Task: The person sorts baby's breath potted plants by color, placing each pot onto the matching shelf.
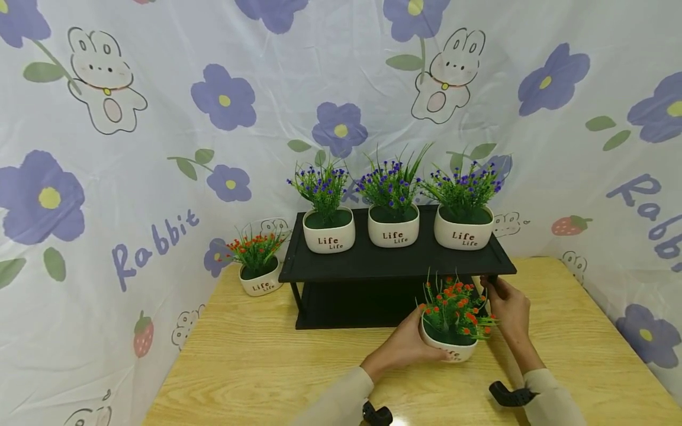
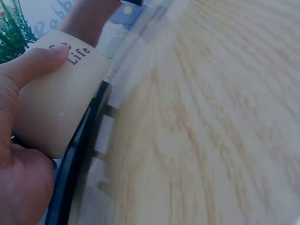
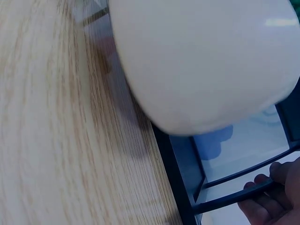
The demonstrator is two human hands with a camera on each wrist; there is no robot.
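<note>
My left hand [image 1: 402, 348] grips a white oval pot of artificial orange flowers [image 1: 457, 307] and holds it in front of the shelf's right half. In the left wrist view the thumb lies across the lettering on the pot [image 2: 65, 98], which is raised off the table. My right hand [image 1: 510, 309] is at the right end of the black two-tier shelf [image 1: 362, 266]. Seen from the right wrist, its fingers [image 3: 269, 204] curl round one thin black upright [image 3: 229, 199]. The pot hides part of the lower tier.
Three white pots with purple flowers [image 1: 328, 231] stand in a row on the top tier. Another orange-flowered pot [image 1: 261, 281] sits on the wooden table [image 1: 240, 367] left of the shelf. A printed cloth [image 1: 160, 177] hangs behind and beside the table.
</note>
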